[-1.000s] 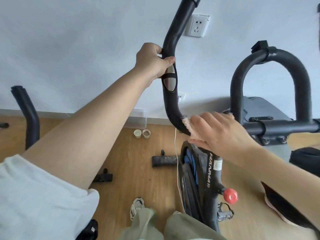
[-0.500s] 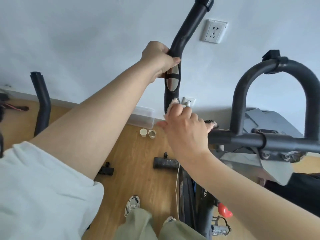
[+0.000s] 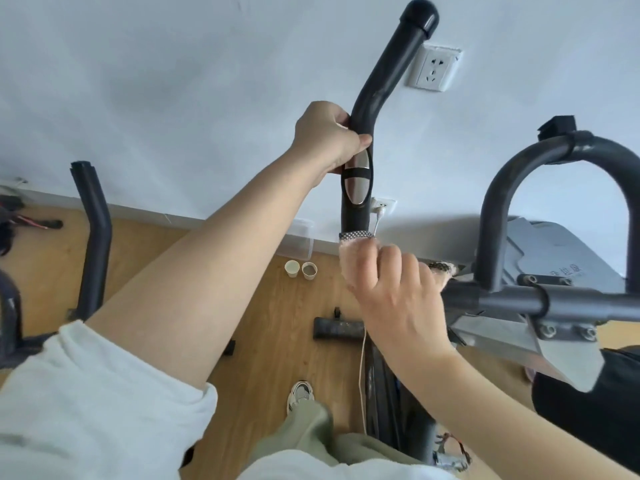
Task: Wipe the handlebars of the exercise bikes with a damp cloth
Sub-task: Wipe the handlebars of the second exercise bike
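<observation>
A black handlebar of the exercise bike rises in front of me, with a silver pulse sensor set in its grip. My left hand is closed around the bar just above that sensor. My right hand presses a pink fluffy cloth with a grey woven edge around the bar's lower bend, below the sensor. The cloth wraps the tube and part of it is hidden under my fingers. A second loop of the handlebar arches at the right, joined to a grey crossbar.
A wall socket sits on the white wall behind the bar. Two paper cups and a clear plastic box stand on the wood floor. Another bike's black handlebar stands at left. A white cable hangs beside the frame.
My right hand with the cloth has slid from the bar's bottom curve up the tube toward the sensor. My left hand has kept its grip.
</observation>
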